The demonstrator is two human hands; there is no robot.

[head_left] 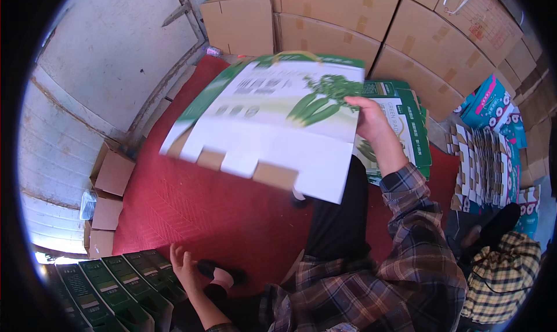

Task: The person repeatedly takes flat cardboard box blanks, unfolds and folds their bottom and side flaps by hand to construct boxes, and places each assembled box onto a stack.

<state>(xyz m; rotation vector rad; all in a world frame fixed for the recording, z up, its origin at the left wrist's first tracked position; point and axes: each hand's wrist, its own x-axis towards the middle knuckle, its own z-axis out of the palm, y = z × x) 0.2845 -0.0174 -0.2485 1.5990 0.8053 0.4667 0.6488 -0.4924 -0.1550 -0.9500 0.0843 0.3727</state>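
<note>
My right hand (373, 122) grips the right edge of a white and green carton (249, 129), thumb on the printed face. The carton is flattened or nearly so, held up in the air and tilted, with a leafy green vegetable picture and notched brown flaps along its lower edge. A yellowish handle (297, 55) shows at its top. Behind my right wrist lies a stack of matching flat cartons (409, 140). My left hand (185, 269) is low on the left, fingers apart and holding nothing, beside a row of dark green boxes (119, 288) standing on end.
A red cloth (191, 210) covers the floor. Large brown cartons (331, 42) are stacked along the back. Teal and white folded cartons (484, 164) stand at the right, near a checked fabric bundle (505, 274). Small open brown boxes (110, 175) line the pale wall at left.
</note>
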